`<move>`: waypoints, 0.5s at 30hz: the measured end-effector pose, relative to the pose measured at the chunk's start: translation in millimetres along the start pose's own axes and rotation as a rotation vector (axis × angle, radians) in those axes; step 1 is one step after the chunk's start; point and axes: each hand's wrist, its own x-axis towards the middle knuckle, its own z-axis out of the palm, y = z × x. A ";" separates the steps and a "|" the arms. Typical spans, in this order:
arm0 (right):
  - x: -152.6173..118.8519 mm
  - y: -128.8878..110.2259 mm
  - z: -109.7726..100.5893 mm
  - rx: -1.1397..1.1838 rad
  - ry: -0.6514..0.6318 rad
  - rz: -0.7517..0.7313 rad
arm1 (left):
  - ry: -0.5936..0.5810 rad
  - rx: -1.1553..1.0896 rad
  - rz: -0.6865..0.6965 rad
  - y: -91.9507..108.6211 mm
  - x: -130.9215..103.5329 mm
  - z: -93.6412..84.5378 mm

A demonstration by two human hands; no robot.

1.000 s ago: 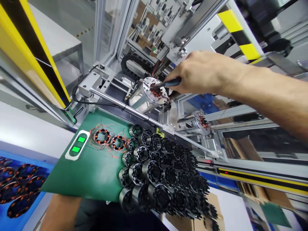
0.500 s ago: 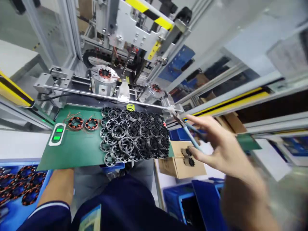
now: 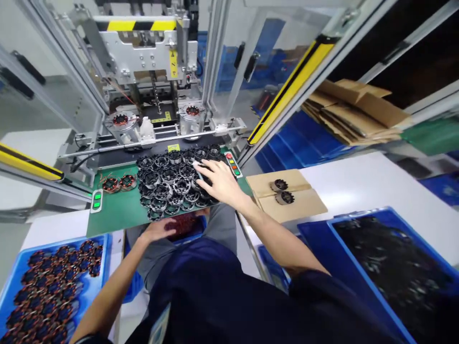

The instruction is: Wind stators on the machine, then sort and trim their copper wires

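Note:
My right hand (image 3: 224, 184) is over the right part of a stacked block of black-and-grey ring-shaped cores (image 3: 168, 177). A sliver of blue handle from the pliers (image 3: 200, 176) shows between its thumb and forefinger; the rest is hidden by the hand and the dark cores. My left hand (image 3: 158, 231) is low, just below the front edge of the green board (image 3: 118, 212), fingers stretched out and nothing seen in them. It is beside a blue bin with dark red contents (image 3: 184, 225). Two copper-wound rings (image 3: 118, 182) lie left of the stack.
Behind the board stands a machine with two round holders (image 3: 124, 125) bearing wound rings. Button panels (image 3: 96, 200) flank the board. A blue tray of wound rings (image 3: 53, 286) is at left. Two cores sit on a cardboard box (image 3: 287, 210); a blue bin of dark parts (image 3: 390, 267) is at right.
My view has turned toward the right and down. My right hand has moved from the board's right side, where it held the pliers, to over the cores. My left hand has come into view.

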 end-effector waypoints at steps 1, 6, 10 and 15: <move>2.6 1.4 -1.4 -0.018 -0.044 -0.009 | -0.038 0.015 -0.004 3.8 -7.3 6.6; 17.9 15.9 -46.3 -0.005 -0.075 -0.171 | -0.083 0.061 -0.047 33.3 -104.5 -12.2; 79.0 22.6 -96.7 -0.066 -0.058 -0.198 | 0.217 0.060 0.069 70.6 -179.1 -127.9; 208.2 23.7 -115.9 -0.312 -0.105 -0.073 | 0.751 0.507 0.074 79.8 -146.9 -303.5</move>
